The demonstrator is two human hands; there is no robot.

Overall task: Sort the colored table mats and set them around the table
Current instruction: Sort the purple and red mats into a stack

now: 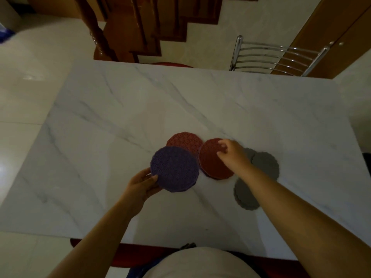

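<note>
Since the mats are all bunched up in the middle of the worktop (120, 109), what matters here is which hand is closer to what. The left hand (141, 185) has the purple mat (174, 169) by its near-left rim, thumb on top and fingers tucked under, so that one's clearly held. It sits on the left of the bunch, overlapping the near edge of the lighter red mat (184, 144) and just meeting the dark red mat (212, 163) on its right.

The right hand (231, 152) is over the dark red mat, fingers and thumb curled down onto its far-right part. It looks like a pinch on the top layer. There seems to be more stacked under it, but it's too dim to count.

The grey mats (265, 165) lie further right and nearer the person, partly hidden by the right forearm, so they'd be the right hand's job. The mats are round, so there's no long axis to fuss about.

Best guess is this is the sorting stage, with nothing set out round the edges yet. Purple probably heads off to the left side, since that's the hand holding it.
</note>
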